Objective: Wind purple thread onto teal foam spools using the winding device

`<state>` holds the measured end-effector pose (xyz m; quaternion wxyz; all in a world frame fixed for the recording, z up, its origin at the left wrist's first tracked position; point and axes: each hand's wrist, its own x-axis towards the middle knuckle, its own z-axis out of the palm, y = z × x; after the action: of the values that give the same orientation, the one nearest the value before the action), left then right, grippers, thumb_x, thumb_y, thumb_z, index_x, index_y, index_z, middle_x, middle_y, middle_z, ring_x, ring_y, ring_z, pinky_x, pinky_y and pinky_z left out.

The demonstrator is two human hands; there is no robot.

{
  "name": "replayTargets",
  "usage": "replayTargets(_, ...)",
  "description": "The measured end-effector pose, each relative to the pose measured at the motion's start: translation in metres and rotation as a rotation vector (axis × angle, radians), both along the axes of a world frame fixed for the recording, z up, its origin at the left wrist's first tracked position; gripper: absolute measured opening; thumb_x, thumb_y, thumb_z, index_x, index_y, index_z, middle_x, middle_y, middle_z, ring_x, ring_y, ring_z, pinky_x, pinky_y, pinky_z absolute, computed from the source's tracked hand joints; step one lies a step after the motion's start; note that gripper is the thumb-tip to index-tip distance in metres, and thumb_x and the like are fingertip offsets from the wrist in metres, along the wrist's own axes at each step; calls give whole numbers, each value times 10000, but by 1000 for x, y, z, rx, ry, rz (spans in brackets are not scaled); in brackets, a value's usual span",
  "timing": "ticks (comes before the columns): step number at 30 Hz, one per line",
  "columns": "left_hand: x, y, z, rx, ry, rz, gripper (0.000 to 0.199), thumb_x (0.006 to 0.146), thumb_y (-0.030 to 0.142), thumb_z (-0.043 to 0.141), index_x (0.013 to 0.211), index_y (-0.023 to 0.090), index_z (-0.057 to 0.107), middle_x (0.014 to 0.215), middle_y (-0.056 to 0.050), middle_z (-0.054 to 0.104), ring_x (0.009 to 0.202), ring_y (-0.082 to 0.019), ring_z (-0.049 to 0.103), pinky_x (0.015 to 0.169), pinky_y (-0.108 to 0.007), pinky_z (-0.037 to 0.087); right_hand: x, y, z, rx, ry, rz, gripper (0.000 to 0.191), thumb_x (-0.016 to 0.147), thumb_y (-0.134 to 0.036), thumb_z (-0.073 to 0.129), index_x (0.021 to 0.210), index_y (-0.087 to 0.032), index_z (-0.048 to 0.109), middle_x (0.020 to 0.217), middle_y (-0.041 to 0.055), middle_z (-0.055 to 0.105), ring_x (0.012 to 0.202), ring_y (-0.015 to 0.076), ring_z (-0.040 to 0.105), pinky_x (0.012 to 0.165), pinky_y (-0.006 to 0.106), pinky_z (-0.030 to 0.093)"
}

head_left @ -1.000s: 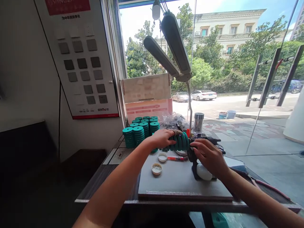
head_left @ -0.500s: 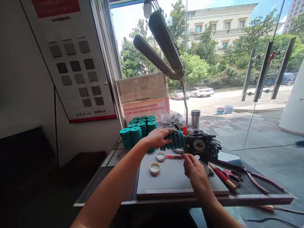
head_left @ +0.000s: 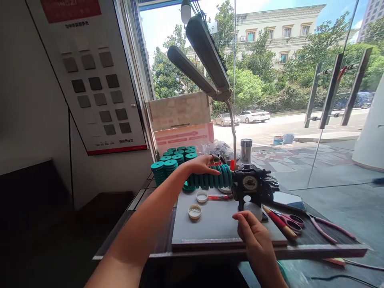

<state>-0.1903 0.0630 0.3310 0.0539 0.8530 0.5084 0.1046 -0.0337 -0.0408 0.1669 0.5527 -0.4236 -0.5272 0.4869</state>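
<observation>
My left hand [head_left: 207, 164] lies over a row of teal discs [head_left: 210, 180] beside a black machine with a round dial [head_left: 250, 183]; its fingers are spread along the top of the row. Low over the white board [head_left: 207, 232], my right hand [head_left: 250, 228] is closed, thumb and index finger pinched together, and whatever is between them is too small to name. On the board, a round dish with small white pieces [head_left: 195, 212] stands in front of a white ring-like lid [head_left: 202, 196]. A red pen-like tool [head_left: 218, 197] lies just right of the lid.
Stacks of teal spools [head_left: 162, 172] stand at the back left. Right of the board lie a red-and-tan stick [head_left: 280, 224], scissors [head_left: 295, 224] and pliers [head_left: 330, 228]. A clear jar [head_left: 246, 152] and a lamp [head_left: 210, 60] rise behind.
My right hand has moved down and toward me, away from the pen-like tool and the machine. My left hand has shifted slightly up and left, showing more of the teal discs.
</observation>
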Motion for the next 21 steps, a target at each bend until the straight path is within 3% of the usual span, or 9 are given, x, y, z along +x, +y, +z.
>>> replayTargets(2,7,-6,0,98,13,40,389,682,319,635,1028,151,585,1020,-77,621,966,-195,560,841,-284,437,3,-2,1,29,-47,-10,485,709,-631,436,777,-155,504,533,-34,353,491,45,321,460,164,284)
replayTargets(5,21,-25,-5,215,38,95,227,774,231,484,951,162,609,978,-100,626,984,-228,557,883,-344,409,10,-3,4,93,-125,-38,473,707,-616,442,742,-155,540,564,-12,416,528,60,382,493,168,335)
replayTargets(7,31,-37,-8,251,53,133,287,818,282,390,976,163,598,960,-123,632,965,-258,570,877,-392,408,14,-1,8,139,-162,-58,461,704,-603,450,704,-155,555,587,0,450,556,71,418,512,171,355)
replayTargets(10,41,-42,-9,197,119,178,481,801,504,360,1083,162,547,1039,-156,615,1010,-315,549,878,-452,397,20,4,14,179,-183,-63,431,708,-575,469,685,-158,576,616,10,496,586,81,451,538,178,367)
replayTargets(13,41,-27,-7,32,172,189,622,745,602,395,1166,155,492,1180,-168,552,1088,-320,503,898,-422,396,24,15,21,258,-203,-100,393,721,-534,486,683,-160,599,748,36,563,671,103,504,607,204,398)
replayTargets(16,34,-1,-5,-92,150,145,591,763,590,376,1145,162,517,1206,-122,550,1067,-246,529,897,-329,414,27,32,34,426,-254,-123,331,741,-461,502,648,-165,618,995,67,571,926,156,531,767,244,413)
replayTargets(19,25,23,-3,-191,122,88,549,786,579,343,1029,155,596,1118,-71,613,956,-173,580,846,-251,439,29,52,54,523,-250,44,305,735,-415,524,589,-164,617,976,74,599,1092,187,479,841,257,403)
replayTargets(21,22,35,-3,-201,91,66,536,794,554,363,1033,134,595,1122,-70,610,952,-158,577,841,-233,440,31,63,68,468,-177,188,302,714,-419,546,589,-154,623,955,70,618,977,169,538,737,235,429)
